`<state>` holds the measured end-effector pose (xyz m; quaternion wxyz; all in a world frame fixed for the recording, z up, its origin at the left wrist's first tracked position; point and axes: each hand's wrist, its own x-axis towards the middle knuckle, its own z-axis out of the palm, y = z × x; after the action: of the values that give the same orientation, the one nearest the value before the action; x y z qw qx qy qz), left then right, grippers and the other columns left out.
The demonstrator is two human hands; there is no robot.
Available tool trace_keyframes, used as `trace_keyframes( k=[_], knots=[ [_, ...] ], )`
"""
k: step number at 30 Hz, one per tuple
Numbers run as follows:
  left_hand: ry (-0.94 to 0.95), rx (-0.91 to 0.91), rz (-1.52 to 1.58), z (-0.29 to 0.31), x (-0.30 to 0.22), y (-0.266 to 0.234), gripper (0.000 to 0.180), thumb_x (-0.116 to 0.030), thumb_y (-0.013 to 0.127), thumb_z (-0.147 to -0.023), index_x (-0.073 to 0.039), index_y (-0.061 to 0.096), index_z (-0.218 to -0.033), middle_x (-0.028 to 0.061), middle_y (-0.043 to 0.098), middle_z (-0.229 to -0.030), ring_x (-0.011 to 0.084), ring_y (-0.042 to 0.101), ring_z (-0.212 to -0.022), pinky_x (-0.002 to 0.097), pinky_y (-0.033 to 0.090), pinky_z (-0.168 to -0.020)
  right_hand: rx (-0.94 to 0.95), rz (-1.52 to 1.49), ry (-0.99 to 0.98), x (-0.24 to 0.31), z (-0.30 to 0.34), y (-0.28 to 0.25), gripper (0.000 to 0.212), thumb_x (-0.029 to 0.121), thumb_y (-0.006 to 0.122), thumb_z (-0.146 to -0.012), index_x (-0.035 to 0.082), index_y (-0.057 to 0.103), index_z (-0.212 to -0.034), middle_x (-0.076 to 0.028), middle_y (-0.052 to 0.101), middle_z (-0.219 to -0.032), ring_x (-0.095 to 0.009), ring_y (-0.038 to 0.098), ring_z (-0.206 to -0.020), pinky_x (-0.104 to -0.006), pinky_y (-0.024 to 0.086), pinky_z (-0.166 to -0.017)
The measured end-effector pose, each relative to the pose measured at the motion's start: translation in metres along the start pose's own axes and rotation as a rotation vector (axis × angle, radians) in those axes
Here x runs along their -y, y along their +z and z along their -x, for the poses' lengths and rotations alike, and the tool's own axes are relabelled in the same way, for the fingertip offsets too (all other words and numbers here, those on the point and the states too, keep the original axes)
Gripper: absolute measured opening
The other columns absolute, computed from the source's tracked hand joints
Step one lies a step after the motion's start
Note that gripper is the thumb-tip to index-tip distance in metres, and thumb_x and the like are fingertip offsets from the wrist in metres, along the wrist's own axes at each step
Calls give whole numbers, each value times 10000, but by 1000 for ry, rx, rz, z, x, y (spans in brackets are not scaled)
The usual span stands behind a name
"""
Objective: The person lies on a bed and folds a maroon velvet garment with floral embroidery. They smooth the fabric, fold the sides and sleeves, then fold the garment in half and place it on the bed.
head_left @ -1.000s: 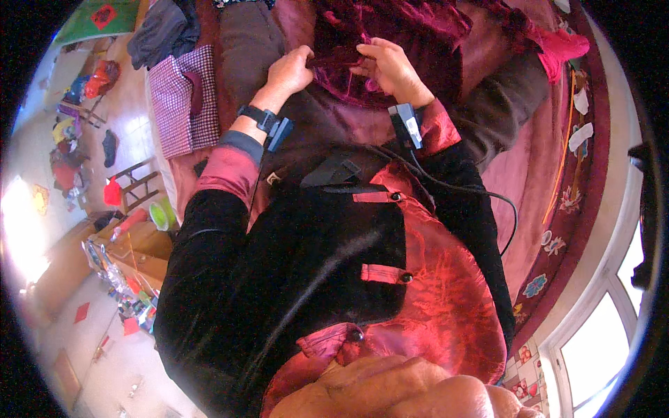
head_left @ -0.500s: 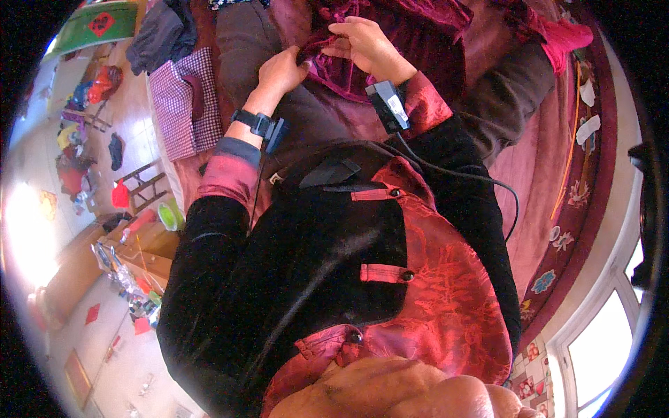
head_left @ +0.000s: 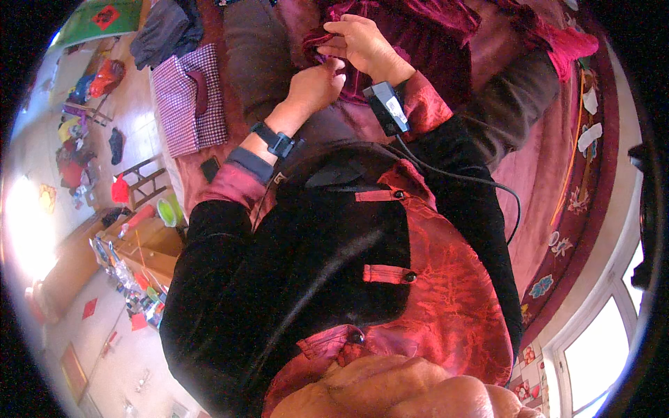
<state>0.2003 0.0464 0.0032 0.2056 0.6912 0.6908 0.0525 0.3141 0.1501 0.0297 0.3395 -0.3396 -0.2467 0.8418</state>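
In the head view, the crumpled, dark wine-red velvet cloth (head_left: 428,66) lies directly beneath and beyond the fingers of both hands, spreading to their right, with a bunched fold rising just left of the right fingertips. The left hand (head_left: 317,87) is at the cloth's near edge, its fingers curled in and drawn close together; whether velvet is caught between them I cannot tell. The right hand (head_left: 369,52) reaches in just above and beside it, its upper fingertip apart from the lower ones against the fold; whether these pinch the cloth is also unclear.

Well to the left of the fingers lies a folded, purple-and-white checked cloth (head_left: 182,104), with a rumpled dark grey cloth (head_left: 167,35) beyond it. To their right stretches a leg in dark brown trousers (head_left: 512,104), resting on a smooth pink bedspread (head_left: 533,181). Nearer the body than the right fingers, a black rectangular box (head_left: 385,111) sits on the right wrist, trailing a thin black cable (head_left: 481,181).

The velvet looks soft and slippery, so a loose hold could let the fold slide out of the fingertips. With the hands so close, one could hide or tug the edge the other is working. A wide sweep of the right hand might snag the cable.
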Motion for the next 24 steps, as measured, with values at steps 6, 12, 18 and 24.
trace_keyframes(
  k=[6, 12, 18, 24],
  knots=[
    [175, -71, -235, -11, 15, 13, 238, -282, 557, -899, -74, 594, -1007, 184, 686, -747, 370, 685, -663, 501, 547, -583, 12, 76, 16, 1, 12, 4, 93, 20, 613, -905, 8, 562, -981, -113, 604, -922, -283, 659, -770, -432, 615, -710],
    [76, 273, -482, 6, 19, 7, 210, -211, 566, -836, -72, 720, -866, 160, 720, -811, 323, 712, -782, 469, 567, -662, -65, 20, -62, -14, 34, -45, 140, 54, 610, -891, -10, 619, -1015, -97, 650, -940, -247, 668, -845, -395, 601, -667],
    [134, 322, -490, 9, 9, 8, 160, -140, 587, -775, -79, 727, -728, 148, 714, -768, 328, 708, -741, 456, 557, -621, -360, 592, 191, -58, 37, -119, 192, 125, 711, -826, 9, 681, -976, -57, 633, -784, -178, 581, -699, -354, 485, -588],
    [100, 392, -532, 6, 11, 5, 167, -125, 578, -783, -75, 731, -736, 151, 716, -777, 327, 709, -748, 457, 557, -620, -292, 754, 299, -86, 37, -134, 266, 184, 725, -834, -9, 690, -1014, -97, 702, -825, -224, 664, -709, -361, 520, -653]
  ],
)
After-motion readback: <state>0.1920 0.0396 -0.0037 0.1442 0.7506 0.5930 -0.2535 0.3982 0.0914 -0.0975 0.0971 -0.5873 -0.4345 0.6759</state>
